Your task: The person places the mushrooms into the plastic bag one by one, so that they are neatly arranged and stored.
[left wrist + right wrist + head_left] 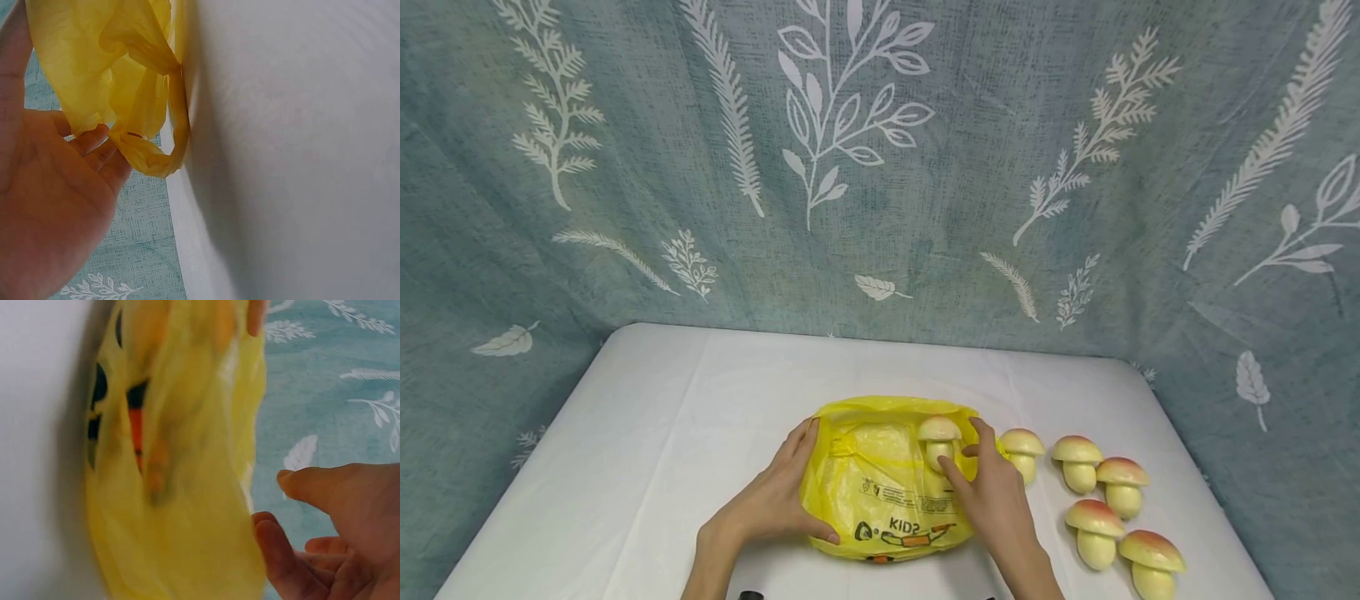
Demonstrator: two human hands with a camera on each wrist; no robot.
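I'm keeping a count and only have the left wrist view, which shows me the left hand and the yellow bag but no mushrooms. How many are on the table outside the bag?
Observer: The head view shows five mushrooms on the white table, all to the right of the yellow bag.
Operator: Any more besides those?
Observer: Yes, a sixth mushroom shows within the bag's open mouth, right by the right hand.
Operator: Is anything printed on the bag?
Observer: Yes, black lettering beginning with "KID" is on it.
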